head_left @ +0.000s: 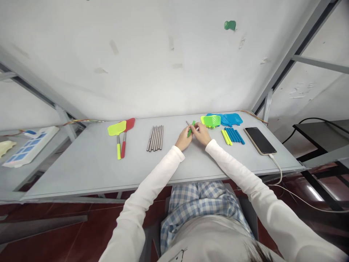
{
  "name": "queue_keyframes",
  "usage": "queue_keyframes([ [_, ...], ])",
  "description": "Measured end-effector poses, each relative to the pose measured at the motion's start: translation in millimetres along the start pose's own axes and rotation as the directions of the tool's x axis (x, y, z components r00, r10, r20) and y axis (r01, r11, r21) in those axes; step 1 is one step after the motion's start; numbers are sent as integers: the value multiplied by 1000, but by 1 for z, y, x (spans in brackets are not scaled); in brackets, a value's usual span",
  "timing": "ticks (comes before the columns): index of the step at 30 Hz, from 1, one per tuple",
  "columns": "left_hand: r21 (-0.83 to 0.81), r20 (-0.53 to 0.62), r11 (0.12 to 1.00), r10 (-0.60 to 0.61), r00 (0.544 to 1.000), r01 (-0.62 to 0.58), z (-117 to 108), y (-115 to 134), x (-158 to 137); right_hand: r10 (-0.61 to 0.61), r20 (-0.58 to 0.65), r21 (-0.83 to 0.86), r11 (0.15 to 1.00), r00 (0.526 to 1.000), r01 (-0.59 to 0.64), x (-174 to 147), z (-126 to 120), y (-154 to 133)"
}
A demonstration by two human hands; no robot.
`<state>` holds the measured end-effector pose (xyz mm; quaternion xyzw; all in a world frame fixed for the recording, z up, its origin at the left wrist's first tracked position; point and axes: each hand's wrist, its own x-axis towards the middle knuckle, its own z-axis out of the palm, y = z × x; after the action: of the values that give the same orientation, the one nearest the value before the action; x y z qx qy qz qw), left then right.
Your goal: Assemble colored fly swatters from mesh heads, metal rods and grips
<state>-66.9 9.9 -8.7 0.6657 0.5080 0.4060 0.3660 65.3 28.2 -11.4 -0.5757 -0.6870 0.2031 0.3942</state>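
Note:
Close together over the middle of the table, my left hand (184, 139) and my right hand (202, 135) are both closed. A short green handle tube (192, 128) slants up out of my left hand. Crossing near it is a thin metal tube (188, 123), whose other end disappears at my right fingers. My fingers hide where the two tubes meet. Just beyond my right hand lie green fly swatter heads (211, 121) and blue swatter heads (231, 119). Yellow handle tubes (227, 137) and blue handle tubes (235, 135) lie in a row right of that hand.
Several metal tubes (155, 138) lie side by side left of my hands. Farther left are a yellow swatter (117, 128) and a red swatter (130, 124). A phone (260, 140) with a white cable (278, 169) lies at right. A wall (169, 83) rises behind the table (89, 163).

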Motion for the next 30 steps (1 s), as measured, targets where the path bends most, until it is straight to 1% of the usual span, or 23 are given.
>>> queue_keyframes([
  [2,30,61,994,104,993,-106,8,4,2,-46,-44,62,997,998,48,-3,-7,1],
  [4,73,154,984,152,976,-165,14,7,5,-57,-106,76,995,993,65,-5,-18,8],
  [6,180,237,961,165,957,-210,18,8,8,-19,-165,53,998,986,28,-5,-32,18],
  [9,376,277,887,169,946,-269,20,7,12,69,-197,-19,997,978,-74,-7,-56,36],
  [11,456,288,843,162,944,-284,21,6,15,85,-182,-96,990,980,-104,-11,-68,47],
  [13,493,297,820,155,942,-290,22,6,16,58,-166,-228,969,984,-96,-20,-76,55],
  [15,537,275,795,153,949,-284,21,5,17,21,-145,-401,913,989,-78,-31,-80,61],
  [17,614,226,744,153,962,-263,17,4,16,-10,-114,-562,825,993,-56,-42,-81,64],
  [20,744,170,634,121,978,-208,3,3,10,-30,-75,-690,723,997,-30,-55,-81,66],
  [23,811,152,563,61,987,-159,-19,1,1,-52,-46,-740,672,998,1,-60,-82,66],
  [27,842,110,533,-14,994,-86,-53,-4,-14,-83,-51,-741,672,995,18,-60,-82,65],
  [30,846,67,533,-39,997,-36,-72,-11,-24,-107,-34,-715,697,994,51,-59,-80,61],
])
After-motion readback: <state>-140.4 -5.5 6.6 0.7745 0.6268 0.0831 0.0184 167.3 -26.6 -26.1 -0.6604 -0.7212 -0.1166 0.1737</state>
